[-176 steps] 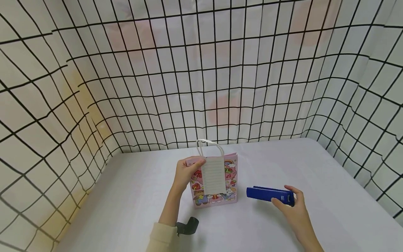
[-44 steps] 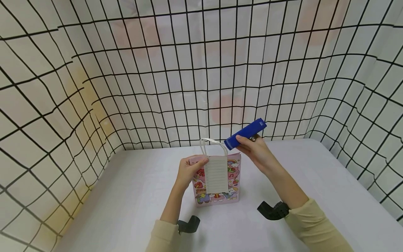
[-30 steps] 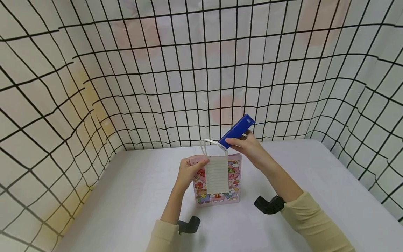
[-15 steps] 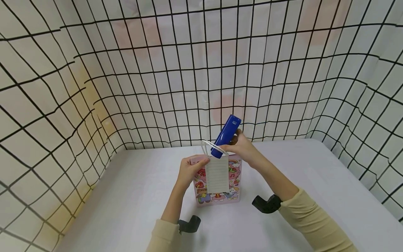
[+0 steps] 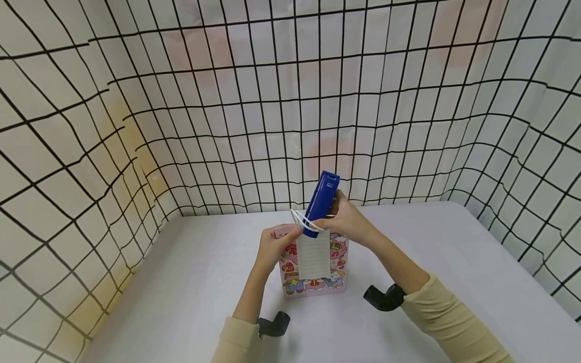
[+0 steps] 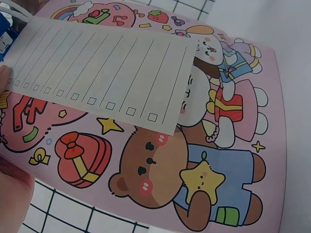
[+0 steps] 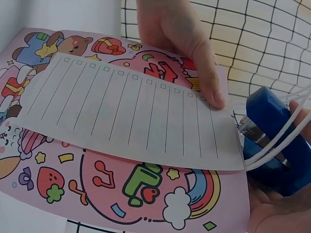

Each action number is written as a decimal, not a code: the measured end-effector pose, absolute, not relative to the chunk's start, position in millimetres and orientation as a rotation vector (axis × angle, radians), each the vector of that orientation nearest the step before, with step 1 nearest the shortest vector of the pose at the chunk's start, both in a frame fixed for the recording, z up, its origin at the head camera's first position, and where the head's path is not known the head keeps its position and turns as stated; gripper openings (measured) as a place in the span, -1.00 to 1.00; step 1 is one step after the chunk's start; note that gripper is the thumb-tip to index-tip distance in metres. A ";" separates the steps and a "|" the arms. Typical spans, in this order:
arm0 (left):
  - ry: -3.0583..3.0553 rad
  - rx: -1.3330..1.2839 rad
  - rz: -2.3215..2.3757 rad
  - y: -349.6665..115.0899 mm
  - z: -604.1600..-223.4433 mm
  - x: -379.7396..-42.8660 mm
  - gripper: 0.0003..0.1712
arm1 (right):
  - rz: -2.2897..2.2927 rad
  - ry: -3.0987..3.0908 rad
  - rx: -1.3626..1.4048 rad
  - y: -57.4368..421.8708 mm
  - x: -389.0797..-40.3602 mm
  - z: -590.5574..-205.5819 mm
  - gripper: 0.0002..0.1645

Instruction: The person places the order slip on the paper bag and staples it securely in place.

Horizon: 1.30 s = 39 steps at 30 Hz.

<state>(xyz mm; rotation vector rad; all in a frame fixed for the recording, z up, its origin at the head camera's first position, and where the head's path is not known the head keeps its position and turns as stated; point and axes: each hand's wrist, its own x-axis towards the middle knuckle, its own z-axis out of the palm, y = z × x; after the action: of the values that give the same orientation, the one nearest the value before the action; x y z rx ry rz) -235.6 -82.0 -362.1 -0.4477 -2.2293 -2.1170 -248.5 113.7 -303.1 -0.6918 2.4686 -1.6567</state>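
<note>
Right grip [image 5: 351, 222] round blue stapler [image 5: 321, 201] — upper end above grip, lower at card [image 5: 314, 259].

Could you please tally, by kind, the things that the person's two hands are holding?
Paper bag: 1
Sheet of lined paper: 1
Stapler: 1
Total: 3

On my head feed, a white worktop [image 5: 181, 282] runs up to a pale back wall [image 5: 308, 113]. Black grid lines [image 5: 320, 96] cover it and the left wall [image 5: 41, 166]; faint pink patches [image 5: 328, 147] show behind, under soft light.
</note>
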 end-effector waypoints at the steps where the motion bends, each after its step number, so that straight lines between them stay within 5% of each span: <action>1: -2.231 -0.442 -2.114 -81.9 -362.2 -235.6 -0.73 | -1.646 2.479 -0.695 113.5 -248.3 -303.6 0.00; 39: -2.181 -0.372 -2.126 -78.8 -362.6 -236.4 -0.77 | -1.422 2.608 -0.834 112.6 -248.8 -307.9 -0.02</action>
<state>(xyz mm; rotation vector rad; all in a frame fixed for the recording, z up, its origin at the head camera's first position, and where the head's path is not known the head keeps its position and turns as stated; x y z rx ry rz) -236.4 -78.8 -362.6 -0.3717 -2.1811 -2.1265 -248.8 112.6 -307.9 -0.8341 2.6081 -1.4225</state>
